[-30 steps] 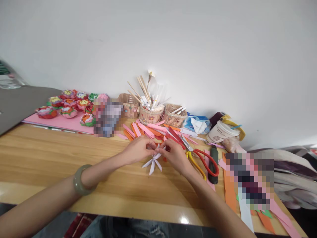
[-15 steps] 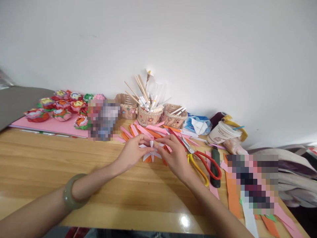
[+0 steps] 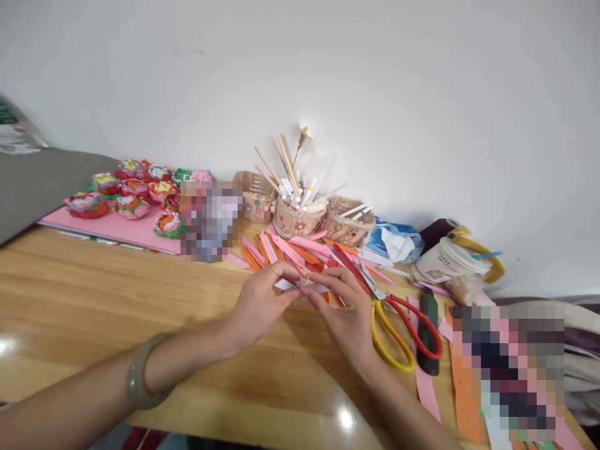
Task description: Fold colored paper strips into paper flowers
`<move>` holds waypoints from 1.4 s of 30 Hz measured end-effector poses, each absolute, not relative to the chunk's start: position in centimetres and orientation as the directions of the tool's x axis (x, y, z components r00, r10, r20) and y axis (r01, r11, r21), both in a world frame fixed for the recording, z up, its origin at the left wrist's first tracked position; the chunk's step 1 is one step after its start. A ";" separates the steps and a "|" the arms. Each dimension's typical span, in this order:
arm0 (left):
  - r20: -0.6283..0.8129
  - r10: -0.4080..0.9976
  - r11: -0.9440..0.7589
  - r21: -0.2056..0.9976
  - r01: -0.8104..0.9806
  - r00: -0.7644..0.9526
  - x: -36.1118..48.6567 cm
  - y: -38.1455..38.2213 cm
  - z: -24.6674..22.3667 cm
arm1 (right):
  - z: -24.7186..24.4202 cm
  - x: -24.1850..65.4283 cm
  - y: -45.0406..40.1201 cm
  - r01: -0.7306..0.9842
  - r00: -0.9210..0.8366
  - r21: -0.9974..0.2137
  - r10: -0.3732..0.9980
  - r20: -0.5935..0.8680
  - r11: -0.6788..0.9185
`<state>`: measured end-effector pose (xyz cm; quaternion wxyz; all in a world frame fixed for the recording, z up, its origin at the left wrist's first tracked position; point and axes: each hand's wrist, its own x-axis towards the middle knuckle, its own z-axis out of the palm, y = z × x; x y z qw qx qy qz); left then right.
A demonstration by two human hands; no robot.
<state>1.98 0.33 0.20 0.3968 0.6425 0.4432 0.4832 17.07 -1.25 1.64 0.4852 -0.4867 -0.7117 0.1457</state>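
Observation:
My left hand (image 3: 262,303), with a ring on a finger and a bangle on the wrist, pinches one side of a folded white paper piece (image 3: 283,285). On the other side, my right hand (image 3: 344,312) grips the same piece, thumb and fingers pressed together. The fingertips of both hands almost meet, covering most of the paper. Beyond them lies a pile of folded pink and orange paper strips (image 3: 307,248). Scissors (image 3: 377,289) with one red and one yellow handle rest beside my right hand, blades reaching into the pile.
Several paper flowers (image 3: 131,206) sit on pink sheets (image 3: 103,230) at the left. Decorated baskets (image 3: 300,220) of sticks and pens line the wall. At the right are a tissue pack (image 3: 389,237), a lidded cup (image 3: 443,262), a dark green-handled tool (image 3: 428,331) and orange strips (image 3: 464,387).
The camera view has turned, so the table's contents appear farther right. The white paper, earlier showing spread star-like points, is now tilted and more covered by my fingers.

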 end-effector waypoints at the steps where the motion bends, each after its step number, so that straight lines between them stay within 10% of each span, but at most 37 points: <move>1: 0.300 0.943 -0.324 0.925 0.199 0.144 2.0 0.3 0.1 | 1.6 17.1 -1.2 0.547 -0.050 -0.688 0.839 0.541 0.476; 14: 0.468 0.857 -0.510 0.831 0.224 0.216 1.8 0.7 0.3 | 1.4 17.6 -1.1 0.484 -0.044 -0.758 0.877 0.479 0.438; 24: 0.152 0.868 -0.156 0.987 -0.031 0.473 1.2 1.0 2.3 | 1.5 18.4 -0.8 0.177 -0.194 -0.928 0.936 0.294 0.328; 42: 0.125 0.889 -0.163 0.985 0.050 0.440 1.0 1.5 2.0 | 1.5 18.8 -0.5 0.121 -0.233 -0.976 0.960 0.152 0.184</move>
